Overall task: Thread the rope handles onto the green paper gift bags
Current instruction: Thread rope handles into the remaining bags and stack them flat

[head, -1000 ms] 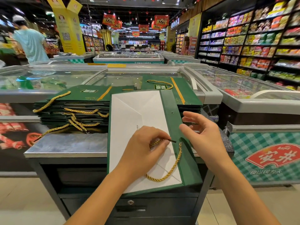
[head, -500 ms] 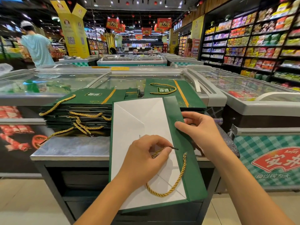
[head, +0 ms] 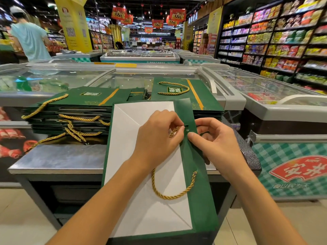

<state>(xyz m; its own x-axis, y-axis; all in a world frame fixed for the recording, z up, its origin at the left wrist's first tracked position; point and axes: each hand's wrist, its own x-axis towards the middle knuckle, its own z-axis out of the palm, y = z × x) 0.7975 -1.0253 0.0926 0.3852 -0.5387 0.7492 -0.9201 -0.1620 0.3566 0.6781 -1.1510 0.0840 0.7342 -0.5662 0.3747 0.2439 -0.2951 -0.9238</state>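
on the surface [head: 62,156], one end of the rope [head: 169,196] is through the bag [head: 200,200]; left hand [head: 157,137] pinches the other end beside the free hole [head: 187,129], right hand [head: 215,144] pinches the bag edge.

— Any room on the left?
— Bare steel tabletop [head: 58,156] in front of the handled bag stack [head: 70,110]; behind, a second stack [head: 207,96] and the freezer lid [head: 123,76] block the way
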